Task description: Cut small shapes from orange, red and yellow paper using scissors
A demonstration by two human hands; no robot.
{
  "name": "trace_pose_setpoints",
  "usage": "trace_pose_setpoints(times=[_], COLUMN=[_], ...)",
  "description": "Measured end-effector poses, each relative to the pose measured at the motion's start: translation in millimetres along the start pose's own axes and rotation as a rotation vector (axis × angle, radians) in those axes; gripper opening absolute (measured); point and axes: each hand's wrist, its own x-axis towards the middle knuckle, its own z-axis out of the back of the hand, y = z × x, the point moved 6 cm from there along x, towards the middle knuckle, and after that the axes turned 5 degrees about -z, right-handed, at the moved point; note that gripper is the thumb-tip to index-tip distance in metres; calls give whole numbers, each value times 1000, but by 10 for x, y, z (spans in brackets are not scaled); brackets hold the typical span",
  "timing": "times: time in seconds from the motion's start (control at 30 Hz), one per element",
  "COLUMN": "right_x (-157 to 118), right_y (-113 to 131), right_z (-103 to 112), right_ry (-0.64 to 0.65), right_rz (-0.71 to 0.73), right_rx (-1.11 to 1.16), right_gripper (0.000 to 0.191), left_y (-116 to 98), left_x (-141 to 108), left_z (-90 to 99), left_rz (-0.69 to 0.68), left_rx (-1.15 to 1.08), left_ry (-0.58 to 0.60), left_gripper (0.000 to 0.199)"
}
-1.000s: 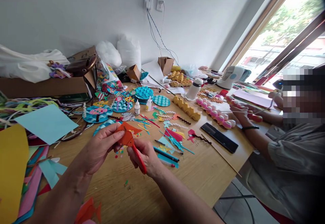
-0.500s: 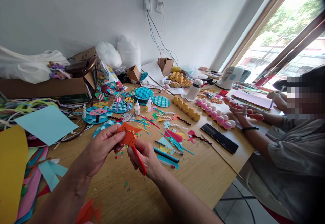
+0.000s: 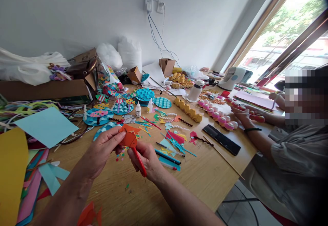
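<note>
Between the thumb and fingers of my left hand [image 3: 109, 144] is a piece of orange paper [image 3: 129, 139] with a fish outline drawn on it in dark lines. My right hand [image 3: 147, 157] is closed round red-handled scissors [image 3: 139, 163]. Their blades are hidden behind the paper, at its lower right edge. Small coloured paper dots [image 3: 121, 155] lie on the table just below my hands. Orange paper scraps [image 3: 88, 214] rest near the front edge.
Left of my hands are a light blue sheet [image 3: 47, 125] and a yellow sheet [image 3: 12, 174]. Glue bottles [image 3: 138, 110], pens [image 3: 167, 156] and a phone [image 3: 221, 139] lie beyond and to the right. A co-worker's hands [image 3: 242, 115] hold a cord at the right.
The orange paper has turned slightly in my hands, and the scissors have shifted a little to the left. My grip on both stays the same.
</note>
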Motion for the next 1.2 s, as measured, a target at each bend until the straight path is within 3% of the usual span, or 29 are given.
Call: trace_pose_setpoints(times=[0.23, 0.4, 0.87, 1.2], right_x=[-3, -3, 9, -17], right_y=[62, 97, 7, 103], right_z=[17, 24, 28, 4], right_ry=[3, 19, -24, 53], right_rz=[54, 114, 60, 56], right_rx=[-102, -106, -151, -120], right_gripper=[19, 31, 46, 46], left_y=[-5, 15, -34, -45], left_x=[10, -1, 14, -3], left_z=[-20, -46, -47, -76], left_rz=[33, 65, 56, 113], left_rx=[-38, -68, -1, -41], left_ry=[19, 30, 58, 60], left_gripper=[21, 19, 25, 20])
